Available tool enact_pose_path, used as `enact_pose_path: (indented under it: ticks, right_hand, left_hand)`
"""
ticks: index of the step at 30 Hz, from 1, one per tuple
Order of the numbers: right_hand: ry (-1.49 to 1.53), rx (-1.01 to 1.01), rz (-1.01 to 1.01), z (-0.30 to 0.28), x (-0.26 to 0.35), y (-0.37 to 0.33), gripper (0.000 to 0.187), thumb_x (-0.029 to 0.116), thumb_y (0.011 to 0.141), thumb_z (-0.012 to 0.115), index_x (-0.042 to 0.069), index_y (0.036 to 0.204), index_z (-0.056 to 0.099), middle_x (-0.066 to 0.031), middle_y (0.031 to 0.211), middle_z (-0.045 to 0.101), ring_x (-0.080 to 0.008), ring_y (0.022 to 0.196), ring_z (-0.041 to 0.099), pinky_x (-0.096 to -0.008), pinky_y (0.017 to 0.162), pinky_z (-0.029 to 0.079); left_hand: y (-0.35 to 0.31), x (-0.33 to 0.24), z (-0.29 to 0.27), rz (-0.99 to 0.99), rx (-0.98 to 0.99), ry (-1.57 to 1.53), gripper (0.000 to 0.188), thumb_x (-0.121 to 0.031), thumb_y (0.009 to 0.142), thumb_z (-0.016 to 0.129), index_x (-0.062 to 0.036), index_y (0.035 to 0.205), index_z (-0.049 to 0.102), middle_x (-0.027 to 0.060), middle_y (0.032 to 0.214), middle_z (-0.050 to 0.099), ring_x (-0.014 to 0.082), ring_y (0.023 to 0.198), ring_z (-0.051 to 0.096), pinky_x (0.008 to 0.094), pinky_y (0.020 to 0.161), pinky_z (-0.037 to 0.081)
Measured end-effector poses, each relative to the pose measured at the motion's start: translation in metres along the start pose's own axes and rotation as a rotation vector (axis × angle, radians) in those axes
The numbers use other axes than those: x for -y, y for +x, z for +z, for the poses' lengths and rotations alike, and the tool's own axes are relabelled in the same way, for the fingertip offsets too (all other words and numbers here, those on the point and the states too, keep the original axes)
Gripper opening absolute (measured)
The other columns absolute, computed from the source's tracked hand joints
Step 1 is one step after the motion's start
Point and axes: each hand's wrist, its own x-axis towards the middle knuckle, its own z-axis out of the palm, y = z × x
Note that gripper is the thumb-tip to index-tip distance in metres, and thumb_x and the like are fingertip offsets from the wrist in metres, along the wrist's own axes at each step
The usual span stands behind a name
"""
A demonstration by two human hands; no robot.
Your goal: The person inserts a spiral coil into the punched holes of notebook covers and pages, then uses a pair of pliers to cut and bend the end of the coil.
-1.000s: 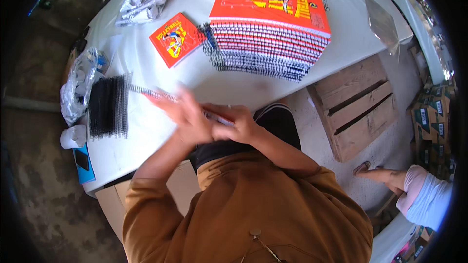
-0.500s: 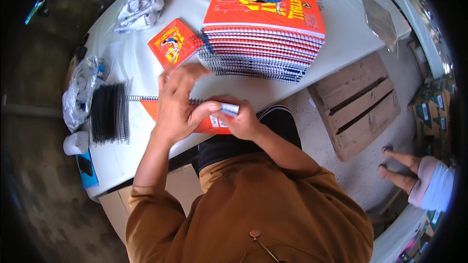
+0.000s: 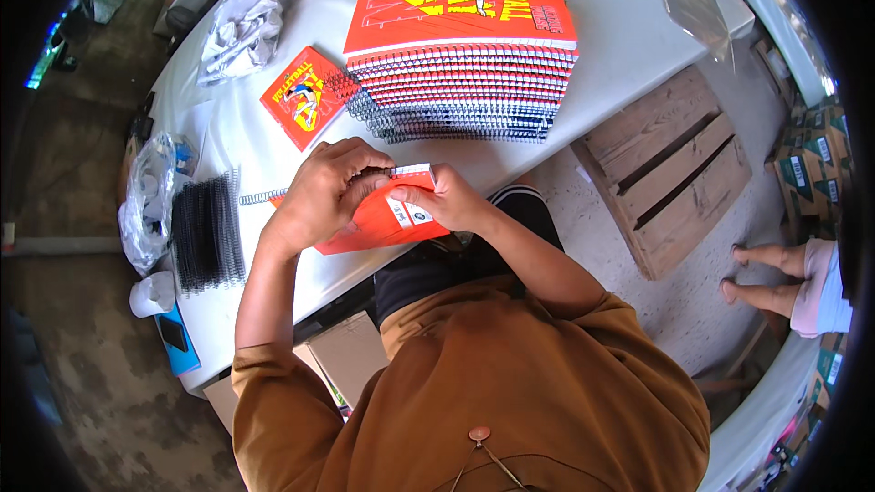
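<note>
Between my hands, at the table's near edge, is a notebook [image 3: 387,221] with an orange-red cover and a white label. My left hand [image 3: 324,191] is closed on its far edge, fingers curled over. From under that hand a black wire spiral [image 3: 262,198] sticks out to the left; how much of it sits in the notebook's holes is hidden. With thumb and fingers my right hand [image 3: 453,200] pinches the far right corner, where white page edges show. Just beyond lies a small orange-red notebook [image 3: 301,100], next to a tall stack of spiral-bound notebooks [image 3: 465,82].
Left on the white table [image 3: 602,55] lie a bundle of black spirals [image 3: 208,232], clear plastic wrap [image 3: 146,205], a white roll [image 3: 152,294] and a phone [image 3: 171,333]. A wooden pallet [image 3: 670,173] stands at the right; beyond it show another person's legs [image 3: 770,278].
The view has shifted slightly. My left fingers have come down onto the notebook's far edge. The notebook's corner, curled before, now lies flatter, and my right hand holds it farther right.
</note>
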Motion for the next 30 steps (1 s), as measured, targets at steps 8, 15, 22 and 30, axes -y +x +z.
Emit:
enact_pose_path:
  ticks: [8,15,22,30]
  right_hand:
    - [-0.074,-0.022,-0.05,0.003,0.009,-0.001,0.027,0.017,0.086,0.062,-0.001,0.107,0.057,-0.0077,0.084,0.065,-0.0116,0.076,0.057,-0.0299,0.071,0.047]
    - [-0.292,-0.057,-0.224,0.006,0.015,-0.004,0.02,0.015,0.084,0.063,0.0,0.098,0.06,-0.0099,0.083,0.065,-0.0161,0.074,0.062,-0.0292,0.068,0.048]
    - [-0.338,-0.045,-0.256,0.008,0.014,-0.007,0.027,0.013,0.082,0.062,0.005,0.108,0.059,-0.0184,0.088,0.064,-0.0335,0.075,0.063,-0.0332,0.066,0.049]
    - [-0.313,-0.139,-0.335,0.008,0.014,-0.002,0.033,0.012,0.079,0.061,0.005,0.111,0.058,-0.0179,0.094,0.065,-0.0336,0.084,0.064,-0.0347,0.075,0.05]
  left_hand:
    - [-0.002,-0.021,-0.001,0.049,-0.076,0.263,0.017,-0.013,0.076,0.067,-0.0056,0.091,0.064,0.007,0.089,0.063,0.0246,0.079,0.059,0.0331,0.074,0.042]
    - [-0.008,-0.033,0.008,0.127,-0.174,0.388,0.015,-0.013,0.074,0.067,-0.0078,0.088,0.064,0.0054,0.082,0.064,0.0232,0.074,0.06,0.0337,0.073,0.042]
    - [-0.02,-0.017,0.013,0.035,-0.038,0.209,0.035,-0.022,0.069,0.073,-0.0057,0.097,0.059,0.0076,0.104,0.058,0.0268,0.101,0.054,0.0406,0.084,0.039]
    - [-0.071,-0.005,0.128,0.174,-0.139,0.362,0.099,-0.074,0.073,0.04,0.0037,0.134,0.026,0.0303,0.142,0.017,0.0486,0.132,0.013,0.067,0.099,0.008]
